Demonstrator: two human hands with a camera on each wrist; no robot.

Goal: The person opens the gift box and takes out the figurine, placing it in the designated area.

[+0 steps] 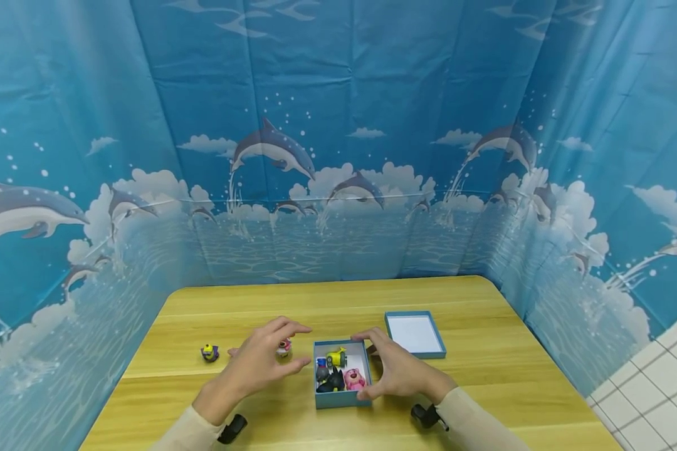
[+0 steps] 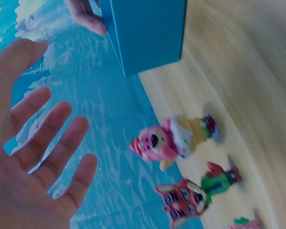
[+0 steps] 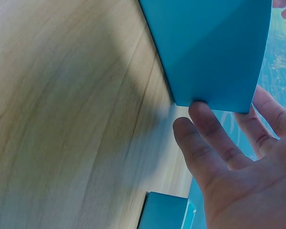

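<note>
A blue square box [image 1: 343, 399] stands on the table with several toy figures inside: a yellow wheeled one [image 1: 336, 357], a black one [image 1: 333, 380] and a pink bear [image 1: 353, 379]. My right hand [image 1: 397, 369] spans the box's right side, its thumb at the front corner and index finger at the back; in the right wrist view, fingertips meet the box's edge. Left of the box, my left hand [image 1: 262, 357] is held apart from it, fingers spread and holding nothing. Behind that hand, a pink bear figure [image 2: 155, 143] in a strawberry hat is partly hidden in the head view.
The blue box lid [image 1: 414, 332], white inside, lies behind and right of the box. A yellow and purple figure [image 1: 209, 352] stands at the left. In the left wrist view, a red-headed figure [image 2: 183, 200] in green stands beside the bear. A dolphin-print curtain [image 1: 327, 244] encloses the table.
</note>
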